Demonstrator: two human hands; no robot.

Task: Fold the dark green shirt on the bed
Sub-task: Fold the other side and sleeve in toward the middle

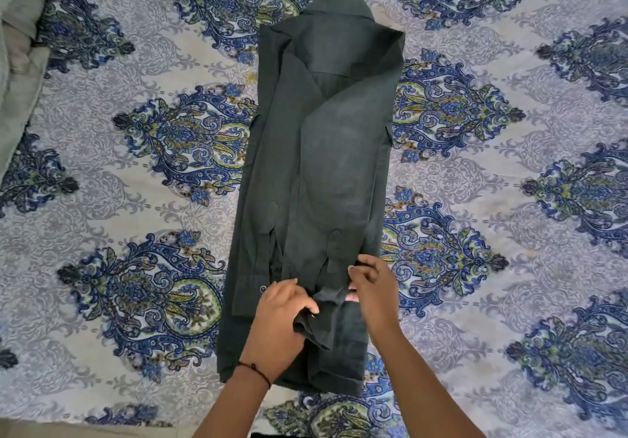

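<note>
Head view looks down on a bed (509,199) covered by a pale sheet with blue paisley medallions. The dark green shirt (326,152) lies along its middle as a long narrow strip, collar at the far end and hem nearest the person. Both sides are folded in and the sleeves are laid down its length.

Both grips are at the near end. The left grip (283,315) has its fingers curled and pinches a bunched sleeve cuff (331,296). The right grip (372,293) is curled over the same cuff from the other side, fingers on top and thumb tucked beneath. A dark thread (255,368) circles the left wrist.

The step in hand looks like tidying the sleeve ends so they sit flat inside the strip, with the lengthwise folds done and the crosswise fold not yet made. The next move likely calls for smoothing that cuff, then taking the hem at both corners and carrying it up toward the collar evenly, so the tucked sleeves do not slip out.
</note>
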